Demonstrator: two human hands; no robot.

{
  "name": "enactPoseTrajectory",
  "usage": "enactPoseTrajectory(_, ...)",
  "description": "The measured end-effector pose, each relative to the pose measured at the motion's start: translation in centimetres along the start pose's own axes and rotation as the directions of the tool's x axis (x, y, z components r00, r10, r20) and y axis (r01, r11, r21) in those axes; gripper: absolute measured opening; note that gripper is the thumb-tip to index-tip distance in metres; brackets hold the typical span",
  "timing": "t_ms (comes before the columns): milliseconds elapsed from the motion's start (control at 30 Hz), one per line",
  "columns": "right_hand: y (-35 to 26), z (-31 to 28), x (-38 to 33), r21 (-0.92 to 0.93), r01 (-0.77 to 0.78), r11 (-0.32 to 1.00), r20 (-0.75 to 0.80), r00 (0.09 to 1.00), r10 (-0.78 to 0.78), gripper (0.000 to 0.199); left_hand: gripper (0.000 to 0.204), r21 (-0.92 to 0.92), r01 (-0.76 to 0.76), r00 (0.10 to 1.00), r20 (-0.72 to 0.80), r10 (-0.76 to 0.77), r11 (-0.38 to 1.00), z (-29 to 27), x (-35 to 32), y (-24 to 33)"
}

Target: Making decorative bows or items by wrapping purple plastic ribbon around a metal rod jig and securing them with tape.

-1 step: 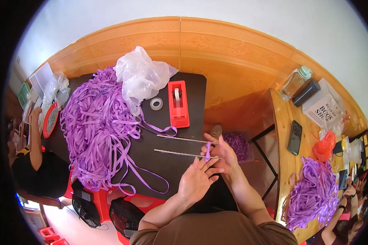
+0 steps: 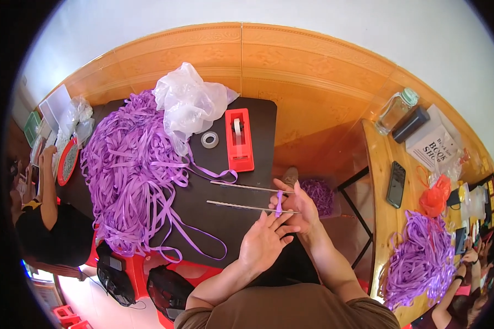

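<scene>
Two thin metal rods (image 2: 241,206) run side by side across the near right corner of the dark table, their right ends at my hands. A short purple ribbon (image 2: 279,203) is wrapped across both rods near those ends. My right hand (image 2: 303,207) is palm up, fingers behind the ribbon and rods, thumb by the upper rod; it appears to support them, its exact grip partly hidden. My left hand (image 2: 260,244) has its fingers spread, their tips at the lower rod and ribbon. To the left lies a large heap of purple ribbon (image 2: 132,175), loose strands trailing rightward.
A red tape dispenser (image 2: 240,140), a tape roll (image 2: 209,140) and a crumpled plastic bag (image 2: 192,104) are on the dark table (image 2: 263,115). A bin of purple ribbon (image 2: 318,197) stands below. The wooden table at right bears a phone (image 2: 396,185) and more ribbon (image 2: 420,257). People sit at both sides.
</scene>
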State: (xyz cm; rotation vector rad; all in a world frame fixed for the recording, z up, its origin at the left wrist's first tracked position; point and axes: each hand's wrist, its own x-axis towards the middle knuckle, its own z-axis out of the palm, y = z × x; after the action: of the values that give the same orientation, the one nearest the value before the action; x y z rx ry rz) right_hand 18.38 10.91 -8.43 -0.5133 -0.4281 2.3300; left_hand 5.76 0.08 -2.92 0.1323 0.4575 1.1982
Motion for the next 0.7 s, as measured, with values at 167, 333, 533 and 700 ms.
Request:
enactPoseTrajectory(167, 0.3, -0.1, 0.2, 0.082, 0.005, 0.997, 0.105, 0.994, -0.014, 0.059, 0.062, 0.003, -0.004, 1.000, -0.001, 0.004, 1.000, -0.1, 0.0, -0.1)
enactPoseTrajectory(333, -0.2, -0.5, 0.8, -0.036, 0.041, 0.998, 0.192, 0.981, -0.034, 0.059, 0.063, 0.011, 0.003, 1.000, -0.010, -0.002, 1.000, 0.1, 0.1, 0.0)
enactPoseTrajectory(533, -0.8, -0.6, 1.1, -0.143, 0.006, 0.990, 0.139, 0.990, 0.014, 0.060, 0.063, 0.023, 0.001, 1.000, -0.008, -0.001, 1.000, 0.5, 0.0, 0.0)
enactPoseTrajectory(700, -0.8, -0.5, 0.3, -0.083, -0.010, 0.997, 0.091, 0.996, 0.018, 0.055, 0.061, 0.016, 0.007, 1.000, -0.017, -0.006, 1.000, 0.5, 0.0, 0.0)
